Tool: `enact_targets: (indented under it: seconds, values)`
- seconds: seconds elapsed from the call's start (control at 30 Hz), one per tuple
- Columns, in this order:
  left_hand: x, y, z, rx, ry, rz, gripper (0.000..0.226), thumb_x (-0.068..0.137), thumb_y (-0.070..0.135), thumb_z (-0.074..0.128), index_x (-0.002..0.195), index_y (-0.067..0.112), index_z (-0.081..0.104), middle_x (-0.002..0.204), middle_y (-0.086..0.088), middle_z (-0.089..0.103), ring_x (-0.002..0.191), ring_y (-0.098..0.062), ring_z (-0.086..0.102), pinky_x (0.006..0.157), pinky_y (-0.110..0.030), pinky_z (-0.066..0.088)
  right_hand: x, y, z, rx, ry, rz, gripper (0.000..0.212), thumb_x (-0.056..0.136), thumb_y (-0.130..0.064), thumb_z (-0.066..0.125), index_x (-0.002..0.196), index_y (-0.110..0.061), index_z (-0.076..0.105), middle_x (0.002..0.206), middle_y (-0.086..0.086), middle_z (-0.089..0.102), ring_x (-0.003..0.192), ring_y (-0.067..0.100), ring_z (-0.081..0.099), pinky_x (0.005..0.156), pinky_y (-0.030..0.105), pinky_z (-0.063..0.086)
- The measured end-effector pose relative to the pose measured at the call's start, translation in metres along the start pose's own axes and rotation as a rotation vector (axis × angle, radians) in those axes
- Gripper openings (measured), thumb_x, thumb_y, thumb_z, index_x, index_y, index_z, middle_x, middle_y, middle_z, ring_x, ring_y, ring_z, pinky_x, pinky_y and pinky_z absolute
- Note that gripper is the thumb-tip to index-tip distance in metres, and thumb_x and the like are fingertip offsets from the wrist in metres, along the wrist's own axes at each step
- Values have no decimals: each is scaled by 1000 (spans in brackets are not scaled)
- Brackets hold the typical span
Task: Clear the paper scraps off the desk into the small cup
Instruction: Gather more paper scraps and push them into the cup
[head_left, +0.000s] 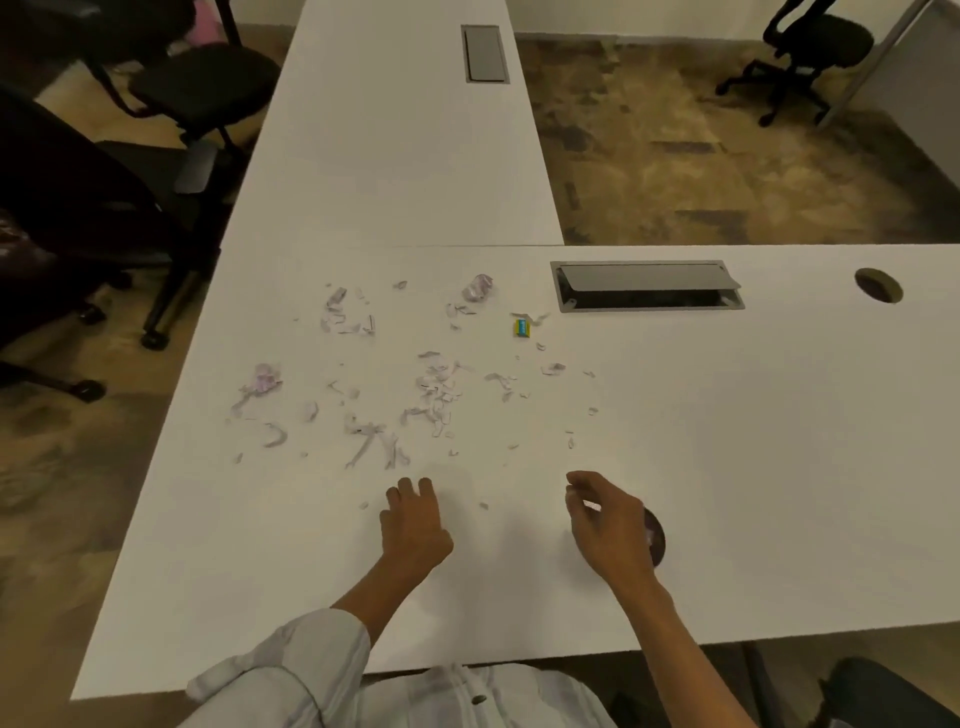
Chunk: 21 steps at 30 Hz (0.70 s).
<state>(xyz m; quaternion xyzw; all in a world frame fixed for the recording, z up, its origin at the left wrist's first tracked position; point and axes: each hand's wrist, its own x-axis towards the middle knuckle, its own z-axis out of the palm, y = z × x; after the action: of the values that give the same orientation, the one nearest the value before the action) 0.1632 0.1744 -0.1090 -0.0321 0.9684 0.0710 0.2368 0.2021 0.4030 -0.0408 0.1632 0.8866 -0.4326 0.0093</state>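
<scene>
Scraps (434, 395) lie all over the white desk (727, 467), thickest across the middle, a few strays near the front edge. The left hand (413, 522) rests on the desktop, fingers bent, nothing visibly in it. The right hand (605, 525) hovers in front of the small cup (655, 535), fingertips drawn together, possibly on a pale bit; I can't tell for sure. The risk: that hand hides most of the cup, so a release could miss the rim, or a knuckle could tip it. A quick sweep could also send light scraps off the desk.
</scene>
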Motion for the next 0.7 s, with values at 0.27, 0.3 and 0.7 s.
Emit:
enact_targets:
  seconds: [0.27, 0.3, 0.7]
  values:
    - [-6, -74, 7, 16, 7, -211, 87, 73, 50, 65, 138, 9, 24, 141, -18, 26, 129, -34, 28, 97, -35, 41, -4, 23, 89, -510, -482, 374, 88, 96, -46, 42, 147, 2, -11, 151, 34, -16, 143, 45, -9, 116, 47, 10]
    - [-6, -80, 8, -14, -19, -244, 98, 71, 55, 66, 141, 7, 17, 147, -23, 17, 136, -38, 20, 105, -38, 34, -8, 26, 97, -527, -479, 405, 94, 94, -53, 42, 146, 1, -14, 149, 36, -20, 141, 47, -12, 115, 50, 12]
    - [-15, -58, 26, -108, -317, 16, 141, 61, 61, 74, 143, 3, -25, 152, -18, -29, 141, -34, -25, 119, -47, 1, -15, 2, 179, -580, -416, 139, 97, 86, -70, 22, 147, -8, -21, 150, 28, -28, 138, 41, -29, 112, 60, -7]
